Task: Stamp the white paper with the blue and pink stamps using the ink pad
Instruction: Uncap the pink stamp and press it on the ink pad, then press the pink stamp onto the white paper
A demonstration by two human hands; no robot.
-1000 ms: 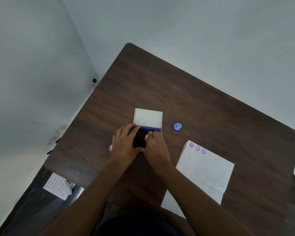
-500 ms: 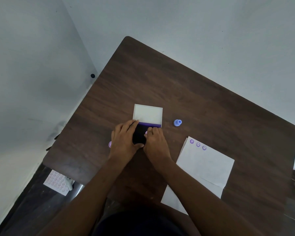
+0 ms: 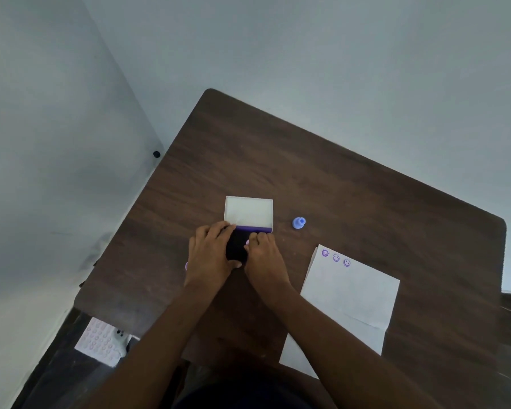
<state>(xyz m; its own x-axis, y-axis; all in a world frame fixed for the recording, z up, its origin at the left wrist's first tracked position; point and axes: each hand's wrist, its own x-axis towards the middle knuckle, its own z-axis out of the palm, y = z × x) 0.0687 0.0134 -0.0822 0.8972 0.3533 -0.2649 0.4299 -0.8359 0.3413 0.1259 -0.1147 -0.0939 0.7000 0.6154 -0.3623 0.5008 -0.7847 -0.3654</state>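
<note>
The ink pad (image 3: 236,246) lies open at the table's middle, its dark pad showing between my hands and its white lid (image 3: 248,212) folded back behind. My left hand (image 3: 210,258) grips the pad's left side. My right hand (image 3: 264,258) is closed around a pink stamp (image 3: 246,242), of which only a small bit shows, held down on the dark pad. The blue stamp (image 3: 299,223) stands upright to the right of the lid, untouched. The white paper (image 3: 348,293) lies further right, with three purple prints along its top edge.
The dark wooden table (image 3: 351,196) sits in a corner of pale walls. A small pink object (image 3: 186,265) peeks out left of my left hand. A white dotted sheet (image 3: 101,343) lies on the floor below the table's left edge.
Both hands stay on the ink pad with hardly any movement. Only the view has shifted a little.
</note>
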